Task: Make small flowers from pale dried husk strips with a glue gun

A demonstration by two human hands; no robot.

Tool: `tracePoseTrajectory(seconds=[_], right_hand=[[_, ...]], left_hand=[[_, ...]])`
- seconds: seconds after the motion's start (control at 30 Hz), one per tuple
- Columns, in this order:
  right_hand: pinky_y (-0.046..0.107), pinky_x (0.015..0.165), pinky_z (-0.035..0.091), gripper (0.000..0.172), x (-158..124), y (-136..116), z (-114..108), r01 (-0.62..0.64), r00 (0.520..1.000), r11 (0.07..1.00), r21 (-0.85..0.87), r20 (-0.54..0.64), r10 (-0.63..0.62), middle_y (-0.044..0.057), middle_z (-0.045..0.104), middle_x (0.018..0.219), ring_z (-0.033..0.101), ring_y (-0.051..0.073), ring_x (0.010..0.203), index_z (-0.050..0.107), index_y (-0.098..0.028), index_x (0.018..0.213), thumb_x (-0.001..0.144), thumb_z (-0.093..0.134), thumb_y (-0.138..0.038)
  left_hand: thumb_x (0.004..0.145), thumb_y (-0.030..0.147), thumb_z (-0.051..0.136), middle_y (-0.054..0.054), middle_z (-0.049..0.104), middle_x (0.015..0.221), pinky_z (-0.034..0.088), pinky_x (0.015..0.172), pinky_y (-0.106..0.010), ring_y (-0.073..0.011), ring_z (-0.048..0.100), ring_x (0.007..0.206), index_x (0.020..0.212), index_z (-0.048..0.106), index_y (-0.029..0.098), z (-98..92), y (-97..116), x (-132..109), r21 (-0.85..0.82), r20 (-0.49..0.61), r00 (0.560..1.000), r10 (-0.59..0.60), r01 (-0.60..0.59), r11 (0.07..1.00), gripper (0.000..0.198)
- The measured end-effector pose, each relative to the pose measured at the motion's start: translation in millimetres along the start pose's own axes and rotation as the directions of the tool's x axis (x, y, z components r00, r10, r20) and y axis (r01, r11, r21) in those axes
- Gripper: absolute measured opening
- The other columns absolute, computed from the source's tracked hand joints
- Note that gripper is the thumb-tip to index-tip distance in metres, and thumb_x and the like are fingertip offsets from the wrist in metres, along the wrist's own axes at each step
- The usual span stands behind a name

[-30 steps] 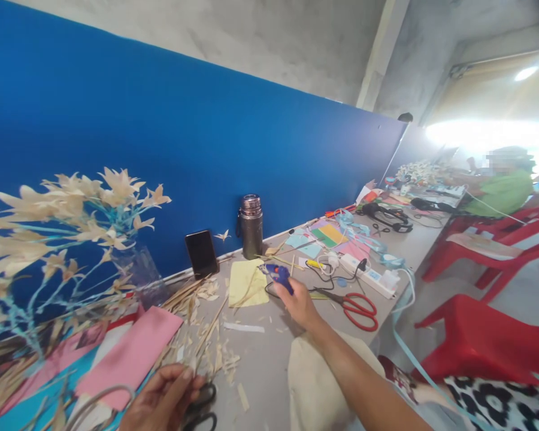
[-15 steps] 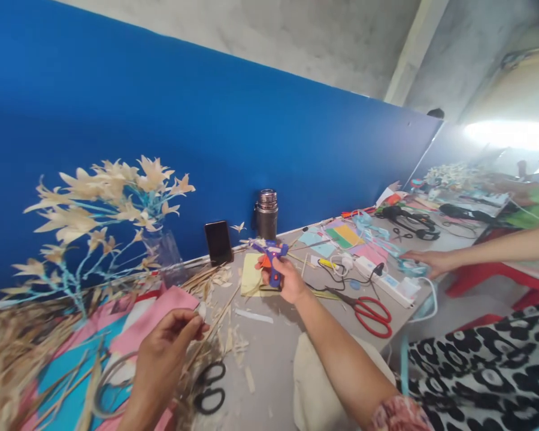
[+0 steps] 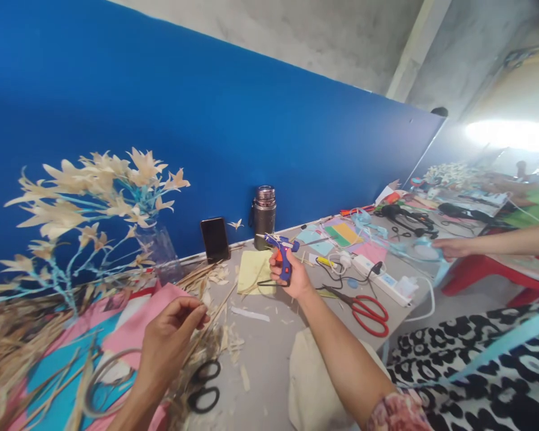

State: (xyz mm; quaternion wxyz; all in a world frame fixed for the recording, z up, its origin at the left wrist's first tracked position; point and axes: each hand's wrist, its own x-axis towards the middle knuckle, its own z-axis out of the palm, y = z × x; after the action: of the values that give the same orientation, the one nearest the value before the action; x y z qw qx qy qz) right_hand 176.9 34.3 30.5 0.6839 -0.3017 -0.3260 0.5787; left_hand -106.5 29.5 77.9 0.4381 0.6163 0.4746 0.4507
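Observation:
My right hand (image 3: 295, 276) is wrapped round the handle of a blue hot glue gun (image 3: 285, 263) with an orange trigger. Its nozzle points up and left, over a yellow paper sheet (image 3: 254, 272). My left hand (image 3: 174, 326) is closed in a pinch above a pink sheet (image 3: 137, 323); whatever its fingertips hold is too hidden to name. Beyond it, pale dried-husk flowers (image 3: 112, 179) on light blue stems stand in a clear vase (image 3: 159, 251). Black-handled scissors (image 3: 203, 400) lie below and right of my left hand.
A phone (image 3: 215, 239) and a thermos flask (image 3: 265, 215) stand against the blue partition (image 3: 233, 120). Red-handled scissors (image 3: 371, 316) and a power strip (image 3: 388, 280) lie to the right. A co-worker's hand (image 3: 451, 248) reaches in, holding light blue ribbon (image 3: 424, 250). Husk scraps litter the table.
The glue gun in my right hand has shifted slightly right and turned, its nozzle now more leftward. My left hand stays pinched. The co-worker's hand has moved right, drawing the ribbon.

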Motion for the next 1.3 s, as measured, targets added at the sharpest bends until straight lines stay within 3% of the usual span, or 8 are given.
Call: tracePoseTrajectory(seconds=[0.17,0.4,0.7,0.87,1.07,1.3], right_hand=[[0.022,0.047,0.028,0.05,-14.3,1.3,13.9,-0.017,0.995,0.992,-0.127,0.096,0.03,0.003,0.055,0.072,0.033,0.009,0.052,0.063,-0.017,0.081,0.077,0.063,-0.066],[0.026,0.054,0.032,0.051,-34.5,9.6,34.2,0.007,0.953,0.939,-0.343,0.286,0.097,0.003,0.056,0.071,0.044,0.012,0.056,0.064,-0.015,0.081,0.078,0.064,-0.065],[0.027,0.057,0.033,0.049,-36.2,15.7,34.2,0.02,0.932,0.901,-0.434,0.335,0.141,0.002,0.051,0.07,0.044,0.013,0.059,0.062,-0.016,0.077,0.084,0.059,-0.065],[0.028,0.056,0.035,0.051,-32.0,19.0,30.4,0.024,0.957,0.891,-0.454,0.268,0.112,0.002,0.051,0.066,0.044,0.014,0.058,0.06,-0.017,0.074,0.083,0.057,-0.067],[0.026,0.051,0.034,0.044,-23.3,18.6,25.6,0.022,0.996,0.947,-0.319,0.09,0.008,0.003,0.057,0.069,0.043,0.013,0.055,0.062,-0.018,0.079,0.08,0.065,-0.061],[0.021,0.041,0.027,0.042,-13.2,10.3,23.2,0.101,0.985,0.979,-0.175,-0.117,-0.123,0.001,0.057,0.073,0.037,0.009,0.049,0.063,-0.018,0.085,0.078,0.067,-0.06]], left_hand=[[0.067,0.035,0.071,0.001,0.064,0.057,0.048,0.056,-0.025,-0.0141,0.058,0.053,0.068,0.064,0.018,7.5,1.7,7.0,-0.018,-0.041,0.995,0.092,-0.093,0.996,0.018],[0.076,0.029,0.067,0.001,0.064,0.067,0.048,0.058,-0.023,-0.0116,0.059,0.057,0.076,0.065,0.016,14.9,-15.7,11.8,-0.063,-0.162,0.97,0.181,-0.193,0.979,0.013],[0.082,0.023,0.06,-0.001,0.064,0.074,0.049,0.07,-0.026,-0.0142,0.059,0.072,0.074,0.061,0.018,21.8,-27.9,10.4,0.089,-0.095,0.937,0.336,-0.328,0.94,0.009],[0.082,0.021,0.057,-0.001,0.063,0.074,0.048,0.07,-0.026,-0.014,0.059,0.071,0.074,0.06,0.019,22.1,-32.5,9.1,0.104,-0.068,0.942,0.329,-0.321,0.941,0.009],[0.081,0.021,0.057,0.0,0.063,0.072,0.047,0.068,-0.025,-0.0135,0.058,0.069,0.074,0.06,0.018,24.1,-35.8,7.2,0.102,-0.078,0.954,0.289,-0.281,0.954,0.009],[0.083,0.021,0.057,0.0,0.063,0.07,0.048,0.068,-0.025,-0.0143,0.059,0.069,0.073,0.06,0.019,25.5,-38.7,5.4,0.146,-0.092,0.953,0.289,-0.274,0.95,0.01]])
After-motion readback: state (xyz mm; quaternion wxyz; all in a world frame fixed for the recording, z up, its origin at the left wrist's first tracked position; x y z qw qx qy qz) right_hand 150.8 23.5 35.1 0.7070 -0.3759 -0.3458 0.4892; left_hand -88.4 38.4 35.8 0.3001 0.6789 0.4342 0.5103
